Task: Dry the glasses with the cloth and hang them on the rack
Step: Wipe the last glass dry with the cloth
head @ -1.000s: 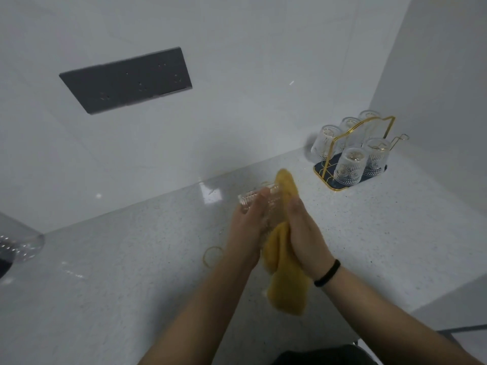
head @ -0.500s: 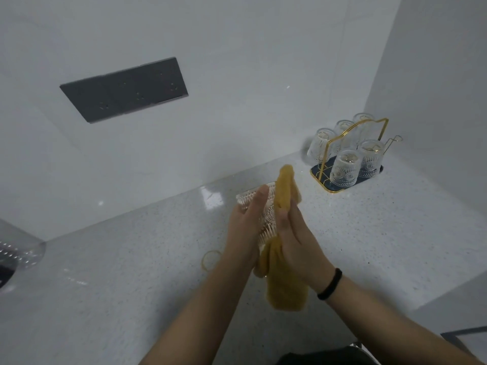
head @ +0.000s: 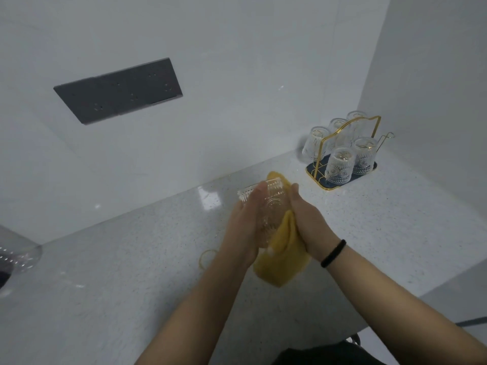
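Observation:
Above the counter's middle, my left hand (head: 243, 222) grips a clear patterned glass (head: 271, 209) lying on its side. My right hand (head: 309, 225) presses a yellow cloth (head: 282, 256) against the glass's right side; the cloth hangs down below both hands, and a bit of it shows above the glass. At the back right corner stands a gold wire rack (head: 345, 138) on a dark tray (head: 315, 172), with several clear glasses (head: 338, 164) hung upside down on it. One gold peg (head: 386, 138) at the rack's right end is bare.
The speckled white counter (head: 131, 259) runs between white walls. A yellow rubber band (head: 207, 259) lies on it just left of my left wrist. A clear plastic container (head: 15, 256) sits at the far left edge. A grey socket panel (head: 118, 90) is on the back wall.
The glass has turned in my hands, so more of its patterned side now shows. My right hand with the cloth has slid from the glass's top down along its right side.

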Demonstrator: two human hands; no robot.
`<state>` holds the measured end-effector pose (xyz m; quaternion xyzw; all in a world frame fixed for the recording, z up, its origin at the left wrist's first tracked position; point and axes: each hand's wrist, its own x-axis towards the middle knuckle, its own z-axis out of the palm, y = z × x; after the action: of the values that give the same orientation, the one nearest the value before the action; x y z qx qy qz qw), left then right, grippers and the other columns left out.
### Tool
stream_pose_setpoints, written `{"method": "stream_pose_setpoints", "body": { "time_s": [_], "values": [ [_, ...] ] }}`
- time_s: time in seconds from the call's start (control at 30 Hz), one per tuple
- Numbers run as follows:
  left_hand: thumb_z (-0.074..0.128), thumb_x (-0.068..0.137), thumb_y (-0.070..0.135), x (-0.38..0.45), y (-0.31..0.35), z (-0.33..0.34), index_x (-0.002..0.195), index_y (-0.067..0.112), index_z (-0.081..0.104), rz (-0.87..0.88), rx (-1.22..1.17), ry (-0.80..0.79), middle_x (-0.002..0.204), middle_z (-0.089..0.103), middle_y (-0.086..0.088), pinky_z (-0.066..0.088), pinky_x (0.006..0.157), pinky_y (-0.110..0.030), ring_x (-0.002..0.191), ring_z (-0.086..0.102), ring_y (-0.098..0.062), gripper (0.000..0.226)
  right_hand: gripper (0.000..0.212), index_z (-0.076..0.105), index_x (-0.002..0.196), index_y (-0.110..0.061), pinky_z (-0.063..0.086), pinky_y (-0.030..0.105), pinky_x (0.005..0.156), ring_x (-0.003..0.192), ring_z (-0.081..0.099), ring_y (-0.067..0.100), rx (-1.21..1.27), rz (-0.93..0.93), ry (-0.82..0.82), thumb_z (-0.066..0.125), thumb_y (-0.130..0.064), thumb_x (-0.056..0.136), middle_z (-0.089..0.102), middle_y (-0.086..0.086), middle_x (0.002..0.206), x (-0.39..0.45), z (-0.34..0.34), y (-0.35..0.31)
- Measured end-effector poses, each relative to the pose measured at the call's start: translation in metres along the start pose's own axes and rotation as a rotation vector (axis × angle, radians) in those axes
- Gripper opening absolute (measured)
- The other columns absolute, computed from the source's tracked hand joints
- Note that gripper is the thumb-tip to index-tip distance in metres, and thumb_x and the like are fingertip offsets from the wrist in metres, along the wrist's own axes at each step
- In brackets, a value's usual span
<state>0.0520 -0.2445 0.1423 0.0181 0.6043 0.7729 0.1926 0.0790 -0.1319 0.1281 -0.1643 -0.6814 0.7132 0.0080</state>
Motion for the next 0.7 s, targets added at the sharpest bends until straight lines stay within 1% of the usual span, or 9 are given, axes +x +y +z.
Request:
{"method": "stream_pose_setpoints", "body": {
  "time_s": [0.07,0.17,0.23,0.33,0.47,0.53,0.6,0.67,0.7],
  "values": [
    [0.062,0.085,0.045,0.006,0.002,-0.001,0.1,0.012,0.072,-0.015,0.029,-0.006,0.095,0.076,-0.012,0.061,0.07,-0.033,0.085,0.074,-0.025,0.037,0.055,0.066,0.099,-0.023,0.051,0.039,0.093,0.098,0.066,0.022,0.135,0.103,-0.017,0.026,-0.061,0.091,0.07,0.009,0.106,0.0,0.0,-0.003],
    [0.058,0.086,0.062,0.014,0.005,-0.002,0.117,0.006,0.056,0.032,0.176,0.042,0.104,0.07,-0.015,0.057,0.06,-0.022,0.085,0.071,-0.022,0.064,0.073,0.053,0.126,-0.026,0.05,0.046,0.097,0.106,0.064,0.023,0.146,0.011,0.023,0.032,-0.076,0.077,0.065,0.006,0.12,-0.005,0.007,0.006],
    [0.051,0.091,0.057,0.014,0.007,0.0,0.123,0.012,0.04,0.021,0.264,0.12,0.1,0.061,-0.001,0.053,0.054,-0.015,0.08,0.064,-0.009,0.056,0.071,0.042,0.136,-0.029,0.047,0.046,0.1,0.112,0.061,0.021,0.095,-0.094,0.066,0.028,-0.072,0.08,0.061,0.001,0.125,-0.009,0.012,0.009],
    [0.044,0.093,0.059,0.008,0.001,0.003,0.112,0.018,0.049,0.046,0.419,0.113,0.098,0.062,0.003,0.049,0.064,-0.019,0.083,0.061,-0.007,0.045,0.06,0.034,0.142,-0.027,0.047,0.028,0.096,0.106,0.059,0.009,-0.016,-0.237,0.181,0.024,-0.053,0.089,0.06,-0.008,0.12,-0.015,0.019,0.006],
    [0.074,0.069,0.064,0.004,-0.002,0.003,0.115,0.005,0.058,0.094,0.296,0.072,0.101,0.072,-0.012,0.061,0.076,-0.038,0.089,0.072,-0.024,0.076,0.062,0.031,0.144,-0.024,0.044,0.004,0.083,0.096,0.055,-0.018,-0.075,-0.317,0.165,0.024,-0.05,0.088,0.055,-0.019,0.119,-0.025,0.027,0.003],
    [0.076,0.077,0.05,0.0,0.0,0.002,0.112,0.002,0.064,0.127,0.228,0.024,0.103,0.073,-0.016,0.061,0.079,-0.041,0.092,0.073,-0.028,0.061,0.06,0.044,0.136,-0.022,0.05,0.015,0.084,0.09,0.06,-0.01,-0.093,-0.264,0.162,0.022,-0.054,0.09,0.063,-0.011,0.11,-0.017,0.019,0.0],
    [0.071,0.084,0.041,-0.001,-0.001,0.001,0.11,0.001,0.067,0.137,0.171,-0.015,0.1,0.074,-0.017,0.061,0.073,-0.036,0.088,0.073,-0.028,0.048,0.055,0.058,0.117,-0.024,0.048,0.039,0.098,0.104,0.063,0.014,-0.028,-0.084,0.146,0.021,-0.057,0.093,0.066,0.003,0.114,-0.004,0.008,-0.009],
    [0.067,0.087,0.039,-0.001,0.001,-0.001,0.112,0.0,0.067,0.136,0.149,-0.007,0.099,0.074,-0.018,0.06,0.069,-0.032,0.085,0.074,-0.025,0.046,0.053,0.06,0.113,-0.026,0.042,0.045,0.105,0.112,0.059,0.023,0.046,-0.003,0.138,0.021,-0.056,0.094,0.064,0.007,0.119,-0.003,0.006,-0.014],
    [0.066,0.088,0.044,0.001,0.0,-0.002,0.113,0.0,0.067,0.128,0.156,0.024,0.101,0.074,-0.017,0.06,0.071,-0.031,0.087,0.074,-0.023,0.05,0.054,0.056,0.122,-0.025,0.038,0.041,0.108,0.118,0.055,0.021,0.021,-0.056,0.128,0.02,-0.055,0.094,0.06,0.005,0.126,-0.009,0.011,-0.012]
  ]
}}
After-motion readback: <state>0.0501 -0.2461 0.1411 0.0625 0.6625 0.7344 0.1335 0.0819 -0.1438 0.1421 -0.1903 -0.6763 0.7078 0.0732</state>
